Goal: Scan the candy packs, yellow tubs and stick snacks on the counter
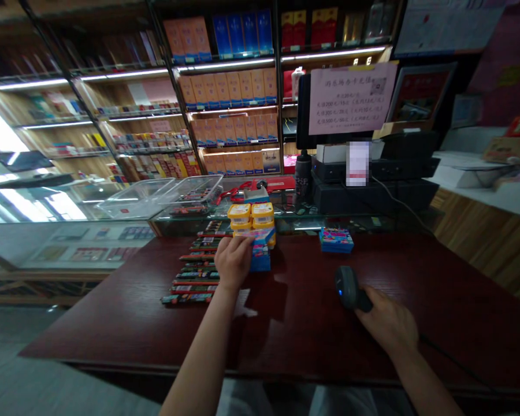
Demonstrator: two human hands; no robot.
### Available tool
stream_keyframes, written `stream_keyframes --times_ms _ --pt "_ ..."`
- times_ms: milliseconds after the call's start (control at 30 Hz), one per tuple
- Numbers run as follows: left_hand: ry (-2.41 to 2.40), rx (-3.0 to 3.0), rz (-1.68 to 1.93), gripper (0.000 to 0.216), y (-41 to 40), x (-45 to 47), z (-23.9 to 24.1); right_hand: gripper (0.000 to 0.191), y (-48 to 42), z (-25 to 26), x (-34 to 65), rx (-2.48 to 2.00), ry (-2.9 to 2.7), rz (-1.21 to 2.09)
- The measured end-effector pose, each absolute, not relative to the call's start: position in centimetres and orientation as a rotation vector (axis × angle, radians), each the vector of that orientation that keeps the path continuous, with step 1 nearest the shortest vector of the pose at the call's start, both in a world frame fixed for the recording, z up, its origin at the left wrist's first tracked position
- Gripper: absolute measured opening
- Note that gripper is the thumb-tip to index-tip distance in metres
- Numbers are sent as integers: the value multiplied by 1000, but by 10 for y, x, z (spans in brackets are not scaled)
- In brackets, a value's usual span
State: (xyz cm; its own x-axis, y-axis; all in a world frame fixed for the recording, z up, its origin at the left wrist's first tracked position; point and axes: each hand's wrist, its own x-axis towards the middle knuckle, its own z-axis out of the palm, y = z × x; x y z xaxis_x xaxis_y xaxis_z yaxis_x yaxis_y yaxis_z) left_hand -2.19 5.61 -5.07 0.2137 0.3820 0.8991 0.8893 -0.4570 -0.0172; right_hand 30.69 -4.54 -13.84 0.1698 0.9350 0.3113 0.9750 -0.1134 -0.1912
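My left hand (233,261) reaches forward over the dark red counter (294,323), its fingers closed on a small colourful box (261,238) atop a stack of blue boxes (260,258). Just behind them stand yellow-lidded tubs (251,212). My right hand (387,325) grips the handle of a black barcode scanner (347,286), whose blue light shows; the head points toward the left. A lone blue and pink box (336,239) lies ahead of the scanner.
A row of thin flat packs (195,271) lies left of my left hand. Clear plastic trays (156,196) rest on the glass showcase. A black till with monitor and paper notice (351,98) stands behind. Shelves of boxes fill the back wall.
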Motion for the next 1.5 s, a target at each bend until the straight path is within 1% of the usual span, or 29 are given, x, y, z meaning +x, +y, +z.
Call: stream_keyframes --times_ms 100,167,233,433,633,733,967,1100,1200,1367,1500 --pt "-1221 -1909 -937 17 52 -31 -63 26 -47 -137 306 -2112 -1820 -179" --pt "-1264 -1915 -861 18 52 -32 -72 25 -48 -137 305 -2098 -1822 -235" --pt "-1283 -1966 -860 19 53 -32 -81 24 -49 -137 303 -2087 -1832 -263" --pt "-1218 -2205 -1137 24 62 -41 -105 23 -49 -137 304 -2059 -1851 -267" --pt "-1494 -1914 -1584 25 57 -48 -119 23 -50 -137 305 -2091 -1865 -236" --pt "-1575 -1878 -1791 23 57 -50 -120 22 -50 -136 303 -2109 -1857 -271" --pt "-1576 -1861 -1852 23 60 -45 -119 23 -50 -136 302 -2126 -1846 -272" --pt "-1577 -1863 -1832 24 62 -44 -121 24 -50 -135 302 -2134 -1836 -277" --pt "-1577 -1854 -1751 27 60 -44 -122 24 -51 -133 301 -2128 -1839 -266" --pt "-1511 -1822 -1450 33 52 -36 -111 22 -50 -132 300 -2124 -1829 -225" --pt "-1374 -2020 -1258 32 51 -11 -95 23 -48 -134 302 -2114 -1827 -229"
